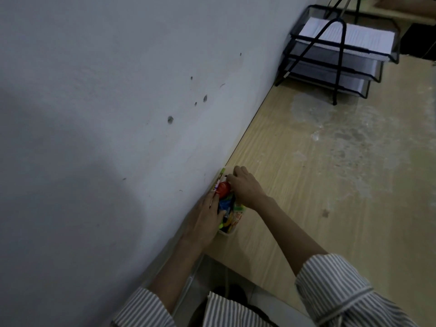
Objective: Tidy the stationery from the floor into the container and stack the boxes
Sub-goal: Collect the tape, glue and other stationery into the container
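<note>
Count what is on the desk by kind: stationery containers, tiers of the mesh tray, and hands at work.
container: 1
tray tiers: 3
hands: 2 (left hand, right hand)
Total: 6

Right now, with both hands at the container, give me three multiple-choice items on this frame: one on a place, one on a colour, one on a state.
1. Where does the container stand? A in a mesh tray; B on the wooden desk beside the wall; C on a chair.
2. What colour is the round thing atop its contents? A red; B white; C black.
3. The container is: A lidded; B empty; C uncovered and full.
Answers: 1 B, it sits on the desk right by the wall; 2 A, it is plainly red; 3 C, colourful stationery fills it, no lid on.
</note>
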